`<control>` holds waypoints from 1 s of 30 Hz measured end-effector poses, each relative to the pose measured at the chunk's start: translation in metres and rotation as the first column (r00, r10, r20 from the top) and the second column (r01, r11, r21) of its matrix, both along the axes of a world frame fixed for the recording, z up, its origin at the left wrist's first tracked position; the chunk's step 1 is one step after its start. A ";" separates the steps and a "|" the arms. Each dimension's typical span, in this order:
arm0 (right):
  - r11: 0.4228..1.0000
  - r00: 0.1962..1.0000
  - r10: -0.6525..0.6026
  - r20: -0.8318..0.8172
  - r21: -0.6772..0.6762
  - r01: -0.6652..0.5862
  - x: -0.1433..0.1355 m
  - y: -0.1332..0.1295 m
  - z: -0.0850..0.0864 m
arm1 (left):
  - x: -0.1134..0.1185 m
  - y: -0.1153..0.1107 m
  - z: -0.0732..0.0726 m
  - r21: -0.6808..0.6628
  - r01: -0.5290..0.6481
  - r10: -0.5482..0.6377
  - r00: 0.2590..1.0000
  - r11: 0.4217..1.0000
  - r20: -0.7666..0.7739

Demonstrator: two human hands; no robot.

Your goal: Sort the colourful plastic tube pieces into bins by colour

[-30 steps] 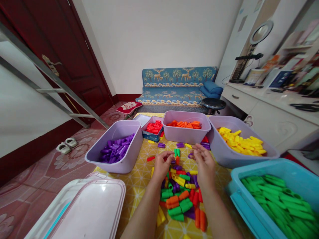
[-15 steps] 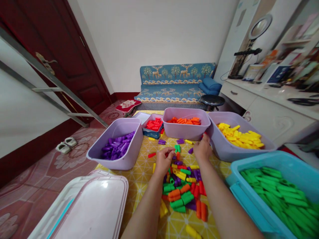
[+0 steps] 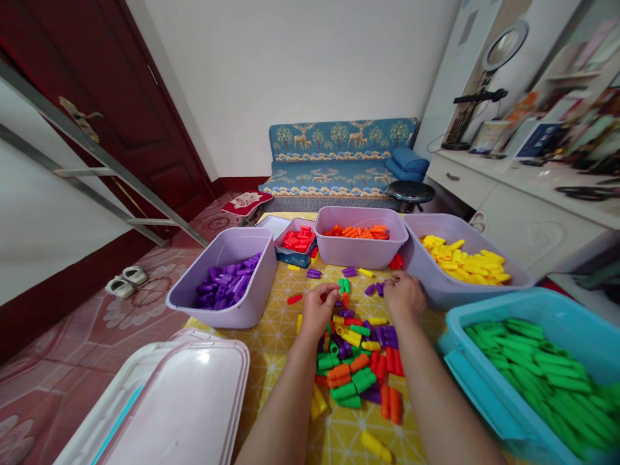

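Observation:
Small tapered plastic tubes in several colours lie in a loose pile [image 3: 361, 374] on the yellow patterned tablecloth [image 3: 271, 381]. My left hand [image 3: 320, 310] is at the pile's far left edge, thumb and fingertips pinched together; whatever is between them is too small to make out. Close by its fingertips are a green pair of tubes [image 3: 343, 285] and an orange tube [image 3: 345, 300]. My right hand [image 3: 405, 298] is low over the cloth with fingers curled in, right beside purple tubes [image 3: 375, 289]. Its fingertips are partly hidden. Red tubes [image 3: 396, 261] lie beyond it, by the bins.
Lilac bins hold purple [image 3: 227, 284], orange [image 3: 358, 231] and yellow tubes [image 3: 462, 261]. Red tubes [image 3: 299, 239] fill a small box; green ones [image 3: 537, 374] fill a turquoise bin [image 3: 465, 316]. White lids [image 3: 194, 400] lie at left front. A sofa [image 3: 334, 171] stands behind.
My right hand has drawn back toward me from the gap between the bins, uncovering the red tubes there and purple tubes beside it. My left hand has stayed nearly still.

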State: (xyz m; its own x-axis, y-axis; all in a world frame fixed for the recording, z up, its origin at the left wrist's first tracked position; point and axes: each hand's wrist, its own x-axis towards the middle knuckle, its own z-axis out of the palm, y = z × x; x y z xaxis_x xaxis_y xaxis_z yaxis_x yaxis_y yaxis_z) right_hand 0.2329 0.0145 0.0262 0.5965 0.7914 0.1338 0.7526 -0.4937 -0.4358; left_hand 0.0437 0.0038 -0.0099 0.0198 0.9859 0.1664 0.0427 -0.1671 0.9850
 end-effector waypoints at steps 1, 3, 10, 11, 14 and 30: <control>0.997 1.000 -0.023 0.006 0.080 0.023 0.002 -0.001 0.002 | 0.000 0.000 -0.001 0.000 0.001 -0.001 1.000 1.000 -0.001; 0.968 0.999 -0.046 0.007 0.246 0.043 0.005 0.002 0.003 | 0.000 0.000 -0.001 -0.002 0.003 -0.003 1.000 1.000 0.005; 0.960 1.000 0.009 -0.024 0.282 -0.002 0.011 0.033 -0.011 | -0.001 -0.001 0.004 -0.014 -0.006 0.007 1.000 1.000 0.019; 0.966 1.000 0.015 -0.024 0.258 -0.008 0.013 0.037 -0.014 | -0.001 -0.001 0.004 -0.016 -0.009 0.009 1.000 1.000 0.026; 0.979 0.997 0.072 -0.020 0.194 -0.067 0.018 0.043 -0.022 | -0.001 0.000 0.002 -0.026 -0.014 0.015 0.999 1.000 0.041; 0.999 0.993 -0.008 0.117 -0.040 0.012 0.009 0.041 -0.009 | 0.000 0.002 0.000 -0.037 -0.020 0.021 0.999 0.999 0.024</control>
